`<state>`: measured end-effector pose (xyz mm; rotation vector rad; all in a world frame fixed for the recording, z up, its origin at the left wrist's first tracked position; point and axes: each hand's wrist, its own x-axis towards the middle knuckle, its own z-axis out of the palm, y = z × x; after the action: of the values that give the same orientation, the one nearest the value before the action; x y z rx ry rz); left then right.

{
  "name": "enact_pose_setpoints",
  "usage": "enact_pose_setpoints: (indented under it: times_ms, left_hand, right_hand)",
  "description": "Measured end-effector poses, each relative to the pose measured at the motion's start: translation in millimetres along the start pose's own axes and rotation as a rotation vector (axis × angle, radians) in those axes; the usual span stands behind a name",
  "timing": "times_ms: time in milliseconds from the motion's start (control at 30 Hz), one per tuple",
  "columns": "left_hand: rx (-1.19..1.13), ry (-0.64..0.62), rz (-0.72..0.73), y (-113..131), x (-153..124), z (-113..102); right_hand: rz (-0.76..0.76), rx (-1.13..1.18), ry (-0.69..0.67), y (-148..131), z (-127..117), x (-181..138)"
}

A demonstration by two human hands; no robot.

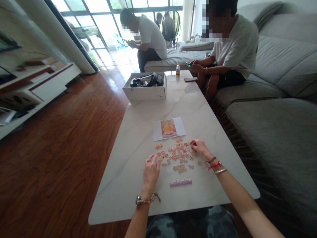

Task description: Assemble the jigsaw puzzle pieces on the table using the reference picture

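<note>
Loose jigsaw puzzle pieces (180, 150), mostly pink and orange, lie in a spread-out heap on the white table (119, 185). My left hand (151, 168) rests at the left side of the heap, its fingers bent and slightly apart beside some pieces. At the right edge of the heap, my right hand (198, 146) has its fingertips pinched together; whatever is between them is hidden. Nearer to me are a small joined section (178, 167) and a purple joined strip (180, 183). Beyond the heap lies a paper with a printed picture (169, 128) of a yellow figure.
A white box (146, 92) holding a dark device (146, 80) stands farther along the table. Behind it are a small bottle (177, 70) and a flat phone-like object (191, 79). Two people sit on the grey sofa (269, 122) and a bench, holding phones.
</note>
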<state>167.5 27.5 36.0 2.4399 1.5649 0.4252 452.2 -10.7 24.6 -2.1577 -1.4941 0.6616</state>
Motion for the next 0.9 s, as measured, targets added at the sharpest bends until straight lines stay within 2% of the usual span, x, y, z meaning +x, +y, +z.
enact_pose_setpoints:
  times_ms: [100,200,300,533,733,900]
  left_hand:
    - [0.019,0.035,0.004,-18,-4,2]
    - [0.038,0.047,0.018,-28,-6,4]
    - [0.076,0.039,0.027,-28,-8,6]
    - [0.115,0.040,0.015,-25,-7,7]
    - [0.096,0.084,0.014,-24,-2,11]
    - [0.135,0.067,-0.009,-19,-7,13]
  right_hand:
    - [0.007,0.039,0.057,10,-8,-5]
    - [-0.054,0.033,0.071,17,-14,-11]
    - [-0.083,-0.010,0.013,20,-14,-17]
    - [-0.082,-0.007,-0.025,22,-12,-20]
    - [-0.080,-0.040,0.039,15,-14,0]
    - [-0.087,-0.118,-0.006,6,-9,28]
